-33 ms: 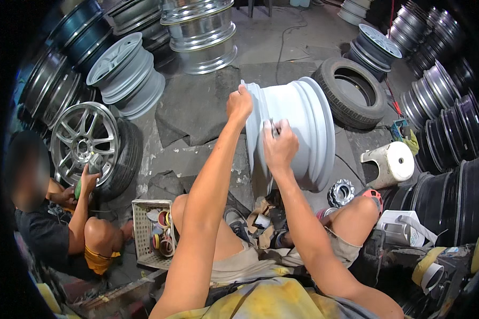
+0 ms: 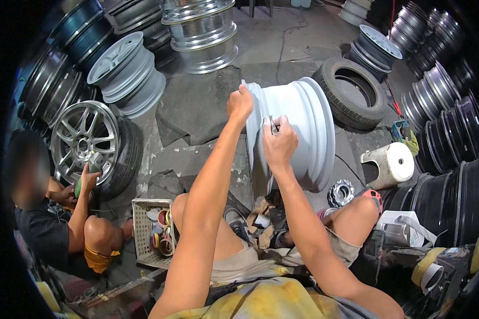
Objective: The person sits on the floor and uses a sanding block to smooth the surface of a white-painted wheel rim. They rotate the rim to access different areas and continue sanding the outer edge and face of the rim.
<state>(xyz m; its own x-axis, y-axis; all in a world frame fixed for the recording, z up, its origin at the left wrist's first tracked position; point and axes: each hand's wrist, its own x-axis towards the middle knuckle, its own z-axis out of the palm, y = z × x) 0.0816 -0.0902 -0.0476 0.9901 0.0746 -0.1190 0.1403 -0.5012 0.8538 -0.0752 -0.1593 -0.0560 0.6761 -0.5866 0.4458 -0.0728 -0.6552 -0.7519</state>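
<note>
Left hand (image 2: 240, 103) is gripping the left lip of a pale grey, barrel-shaped metal wheel rim (image 2: 307, 127), which is standing on edge, front and centre, just beside a round black rubber tyre (image 2: 341, 109) on its right. Right hand (image 2: 281, 141) is pinching a small, slim, dark tool (image 2: 273, 125) at the barrel; exact contact is staying unclear.

A blotchy yellow-and-grey shirt (image 2: 266, 300) is worn with beige shorts (image 2: 235, 263).
</note>
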